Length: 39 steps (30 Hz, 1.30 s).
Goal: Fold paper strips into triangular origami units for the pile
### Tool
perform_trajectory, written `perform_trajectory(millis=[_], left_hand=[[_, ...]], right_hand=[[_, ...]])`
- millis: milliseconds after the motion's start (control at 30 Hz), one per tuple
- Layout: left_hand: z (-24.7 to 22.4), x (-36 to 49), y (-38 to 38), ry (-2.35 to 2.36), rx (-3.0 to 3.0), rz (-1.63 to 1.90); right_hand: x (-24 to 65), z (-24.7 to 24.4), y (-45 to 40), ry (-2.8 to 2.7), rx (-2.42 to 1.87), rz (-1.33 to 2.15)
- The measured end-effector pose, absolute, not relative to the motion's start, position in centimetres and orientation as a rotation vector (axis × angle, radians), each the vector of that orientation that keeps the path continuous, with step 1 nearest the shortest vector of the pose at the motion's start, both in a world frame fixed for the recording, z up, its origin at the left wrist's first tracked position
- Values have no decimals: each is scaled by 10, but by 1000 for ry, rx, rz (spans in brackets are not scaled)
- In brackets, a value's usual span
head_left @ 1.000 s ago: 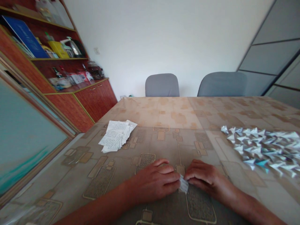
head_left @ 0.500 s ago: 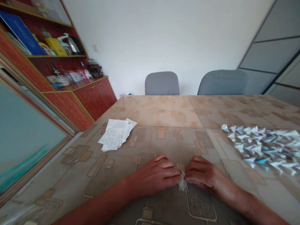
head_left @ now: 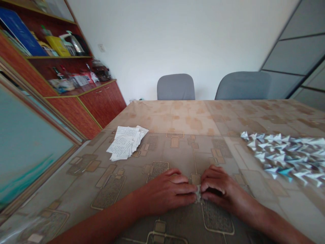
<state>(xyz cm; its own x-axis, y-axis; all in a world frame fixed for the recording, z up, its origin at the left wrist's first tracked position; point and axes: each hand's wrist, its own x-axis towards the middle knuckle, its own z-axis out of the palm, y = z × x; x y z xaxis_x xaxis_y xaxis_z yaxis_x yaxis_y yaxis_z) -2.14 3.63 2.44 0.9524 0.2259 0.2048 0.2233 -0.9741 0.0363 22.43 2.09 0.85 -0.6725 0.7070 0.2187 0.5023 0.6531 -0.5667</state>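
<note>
With both hands flat on the patterned beige worktop (head_left: 177, 112), pinched a small folded white paper slip (head_left: 198, 194) between left hand (head_left: 169, 191) and right hand (head_left: 220, 189), fingers (head_left: 186, 188) nearly closed on its edges. Well left of the fingers, beyond them, lay a loose stack of printed white paper slips (head_left: 126, 145); well right, a spread of folded white paper triangles (head_left: 284, 154).

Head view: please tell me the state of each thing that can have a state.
small paper piece: folded, pinched between both hands
left hand: on table, gripping paper
right hand: on table, gripping paper
paper slips: flat, loosely stacked
folded paper pieces: folded, spread out
</note>
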Motion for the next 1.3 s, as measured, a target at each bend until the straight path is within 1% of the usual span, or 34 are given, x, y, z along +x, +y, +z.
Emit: perform_trajectory(millis=[367,633,967,1100,1300], left_hand=[[21,-27,37,357,3000,252],[24,-27,36,391,2942,272],[21,-28,31,388,3006,298],[24,-25,26,460,2988,313],[25,-21,20,546,2931,346]], right_hand=[[217,0,19,-2311,-1215,657],[214,3,18,-2302,-1260,658],[214,3,18,-2298,-1308,629],[214,5,19,-2242,-1355,662],[216,7,18,-2194,-1317,744]])
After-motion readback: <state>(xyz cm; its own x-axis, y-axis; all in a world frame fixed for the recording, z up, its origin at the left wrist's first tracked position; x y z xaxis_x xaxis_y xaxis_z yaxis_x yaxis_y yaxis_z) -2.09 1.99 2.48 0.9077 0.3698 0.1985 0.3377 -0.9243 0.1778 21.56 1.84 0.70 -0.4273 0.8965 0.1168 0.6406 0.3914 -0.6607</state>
